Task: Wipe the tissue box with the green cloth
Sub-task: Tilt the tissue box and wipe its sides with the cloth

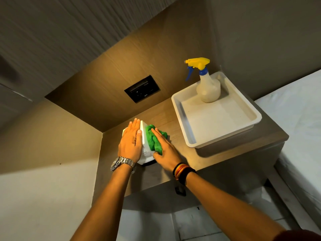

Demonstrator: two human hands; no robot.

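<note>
No writing can be read on the white box point(145, 150), which is steadied on the shelf point(175, 129) by the flat left hand point(130, 143), while the cloth point(153, 138) is pressed on it under the open right hand point(165, 150).

The box point(145, 150) stands on the bench point(173, 134), near its left front corner, close to the side wall point(52, 136). The left hand point(130, 142) lies flat on the box's left side. The cloth point(153, 139) lies against the box's right side, under the right hand point(165, 148). The tray point(191, 136) sits on the bench to the right of the box and apart from it. The bottle point(208, 89) stands upright in the tray's far part. The socket point(142, 89) is set in the back wall, behind the box. The bed point(298, 119) lies right of the bench.
</note>
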